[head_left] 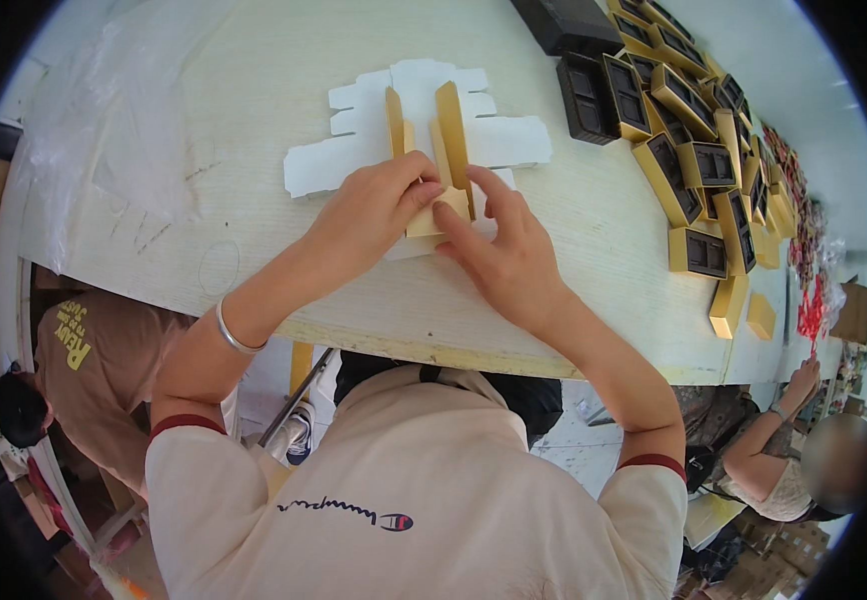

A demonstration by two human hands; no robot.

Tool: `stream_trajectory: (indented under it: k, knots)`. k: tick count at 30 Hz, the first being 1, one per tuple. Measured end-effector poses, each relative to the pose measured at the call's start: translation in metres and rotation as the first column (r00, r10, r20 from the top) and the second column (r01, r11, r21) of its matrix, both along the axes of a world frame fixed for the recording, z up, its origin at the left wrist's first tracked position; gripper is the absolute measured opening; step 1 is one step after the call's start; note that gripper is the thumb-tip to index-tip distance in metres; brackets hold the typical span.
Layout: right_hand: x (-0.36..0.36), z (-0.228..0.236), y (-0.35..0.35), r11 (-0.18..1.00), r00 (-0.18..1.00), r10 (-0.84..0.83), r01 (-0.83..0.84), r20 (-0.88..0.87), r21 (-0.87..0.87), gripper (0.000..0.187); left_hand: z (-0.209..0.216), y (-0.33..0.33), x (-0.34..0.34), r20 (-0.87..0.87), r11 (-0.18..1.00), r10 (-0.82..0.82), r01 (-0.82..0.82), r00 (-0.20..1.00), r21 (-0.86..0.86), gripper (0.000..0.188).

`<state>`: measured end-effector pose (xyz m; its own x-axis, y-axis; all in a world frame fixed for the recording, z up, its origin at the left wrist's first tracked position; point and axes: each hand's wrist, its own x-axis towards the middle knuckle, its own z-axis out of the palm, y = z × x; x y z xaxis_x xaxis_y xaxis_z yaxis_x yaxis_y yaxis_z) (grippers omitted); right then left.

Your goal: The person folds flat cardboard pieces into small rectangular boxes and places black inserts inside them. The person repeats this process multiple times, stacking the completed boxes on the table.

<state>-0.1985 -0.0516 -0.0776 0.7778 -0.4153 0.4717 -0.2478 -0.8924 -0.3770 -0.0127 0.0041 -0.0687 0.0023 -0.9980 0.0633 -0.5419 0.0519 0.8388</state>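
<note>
A partly folded gold cardboard box is between my two hands at the table's middle, its two long side walls standing up. My left hand is closed, thumb and bent fingers pinching its near end. My right hand grips the near right corner, with the index finger outside the right wall and the thumb at the near flap. Beneath the box lie white die-cut cardboard blanks, their tabs sticking out to the left, right and far side.
Many gold boxes with black inserts are heaped at the right. Beside them are a loose black insert tray and a black block. Clear plastic sheeting lies at the left. Other people sit at lower left and right.
</note>
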Motion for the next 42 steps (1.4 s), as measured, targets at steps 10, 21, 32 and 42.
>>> stream_trajectory:
  k: [10, 21, 32, 42]
  knots:
    - [0.000, -0.004, -0.017, 0.886, 0.995, -0.006, -0.039, 0.095, 0.462, 0.033, -0.007, 0.009, -0.004, 0.419, 0.910, 0.076, 0.109, 0.905, -0.400, 0.030]
    - [0.007, 0.001, -0.015, 0.990, 0.996, -0.019, 0.006, 0.091, 0.142, 0.022, -0.011, 0.010, -0.006, 0.375, 0.886, 0.109, 0.080, 0.920, -0.456, 0.015]
    - [0.011, 0.015, -0.032, 0.946, 0.945, 0.162, -0.066, -0.286, 0.319, 0.013, 0.003, 0.000, 0.000, 0.389, 0.988, -0.058, 0.108, 0.919, -0.109, 0.008]
    - [-0.021, 0.016, -0.100, 0.934, 0.968, 0.001, -0.091, -0.251, -0.345, 0.011, 0.025, 0.001, 0.038, 0.671, 0.883, -0.183, 0.420, 0.718, -0.208, 0.017]
